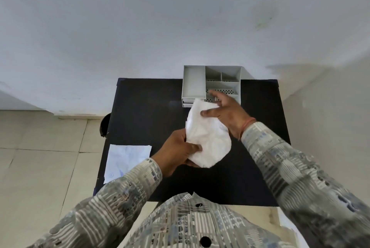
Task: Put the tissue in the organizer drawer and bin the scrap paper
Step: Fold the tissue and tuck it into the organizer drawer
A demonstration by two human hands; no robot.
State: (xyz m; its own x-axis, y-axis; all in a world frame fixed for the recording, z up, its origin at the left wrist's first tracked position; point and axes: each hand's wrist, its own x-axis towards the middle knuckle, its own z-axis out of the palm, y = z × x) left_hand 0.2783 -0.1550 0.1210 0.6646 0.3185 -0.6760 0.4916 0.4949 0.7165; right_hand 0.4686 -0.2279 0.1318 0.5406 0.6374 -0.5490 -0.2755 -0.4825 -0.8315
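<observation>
A crumpled white tissue (208,137) is held above the middle of the black table (150,107). My left hand (176,149) pinches its lower left edge. My right hand (228,113) has fingers spread, the thumb resting on the tissue's upper part and the fingertips near the front of the grey organizer (212,83). The organizer stands at the table's far edge with several open top compartments; its drawer fronts are mostly hidden behind the tissue. A creased sheet of scrap paper (126,159) lies flat at the table's left edge.
A dark round object (105,125), possibly a bin, shows partly on the floor just left of the table. A white wall rises behind the organizer. Pale tiled floor (40,157) surrounds the table.
</observation>
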